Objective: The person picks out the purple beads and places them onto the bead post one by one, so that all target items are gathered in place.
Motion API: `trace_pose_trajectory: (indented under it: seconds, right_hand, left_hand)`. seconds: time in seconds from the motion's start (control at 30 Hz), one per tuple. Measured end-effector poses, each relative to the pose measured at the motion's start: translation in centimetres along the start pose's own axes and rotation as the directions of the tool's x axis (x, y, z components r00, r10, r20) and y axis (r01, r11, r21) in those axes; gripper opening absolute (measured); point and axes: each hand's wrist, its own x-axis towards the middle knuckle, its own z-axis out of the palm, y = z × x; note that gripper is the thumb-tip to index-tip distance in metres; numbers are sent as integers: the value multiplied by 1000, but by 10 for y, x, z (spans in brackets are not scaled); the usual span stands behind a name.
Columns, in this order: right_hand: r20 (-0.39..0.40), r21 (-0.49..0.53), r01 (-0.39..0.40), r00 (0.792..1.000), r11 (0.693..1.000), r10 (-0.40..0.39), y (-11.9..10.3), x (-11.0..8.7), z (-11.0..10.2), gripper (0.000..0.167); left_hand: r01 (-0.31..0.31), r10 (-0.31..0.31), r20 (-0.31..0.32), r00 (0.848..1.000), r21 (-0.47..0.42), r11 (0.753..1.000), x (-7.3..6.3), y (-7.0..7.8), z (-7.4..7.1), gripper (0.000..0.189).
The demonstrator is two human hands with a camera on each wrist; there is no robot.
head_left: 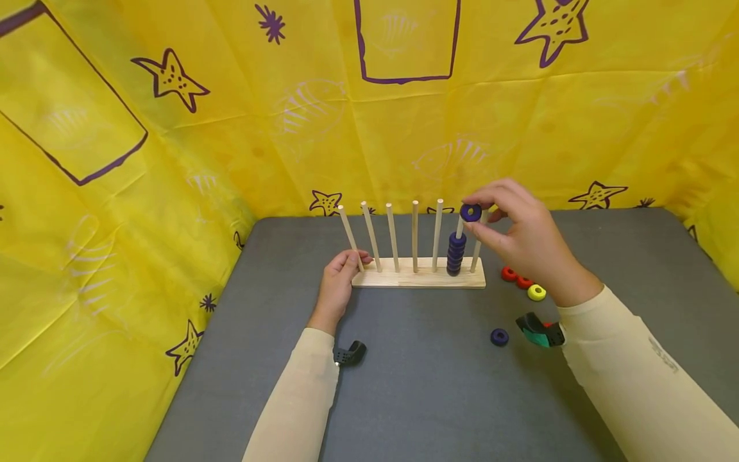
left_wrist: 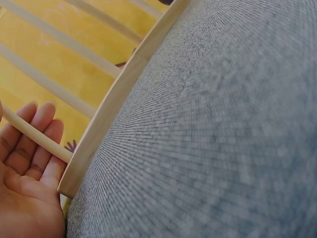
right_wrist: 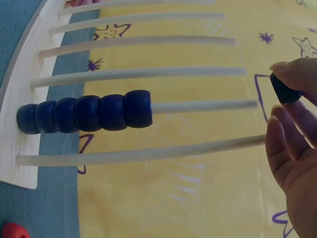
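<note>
A wooden peg rack (head_left: 398,280) stands on the grey table with a row of several upright pegs. My left hand (head_left: 337,281) is at its left end, thumb and fingers on either side of the leftmost peg (head_left: 349,228), low near the base. Between the thumb and index finger of my right hand (head_left: 526,239) a dark blue ring (right_wrist: 284,90) is pinched, close to the top of the second peg from the right. Several blue rings (right_wrist: 87,113) are stacked on that peg, its upper part bare. No rings sit on the other pegs.
A loose blue ring (head_left: 494,339) lies on the table in front of the rack's right end. Red rings (head_left: 509,274) and a yellow ring (head_left: 537,298) lie right of the rack, below my right forearm. Yellow patterned cloth (head_left: 231,147) hangs behind and beside the table (head_left: 416,378).
</note>
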Motion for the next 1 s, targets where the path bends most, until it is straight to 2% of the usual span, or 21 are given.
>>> trace_pose_trajectory:
  seconds: [0.43,1.0]
  right_hand:
    - [-8,17,-103,995,995,103,7,4,2,36]
    - [-9,-20,-119,993,993,118,12,9,10,35]
  left_hand:
    - [1,-1,13,1000,11,1000,-1,3,0,38]
    - [-8,8,14,1000,-4,1000,1,-1,-1,38]
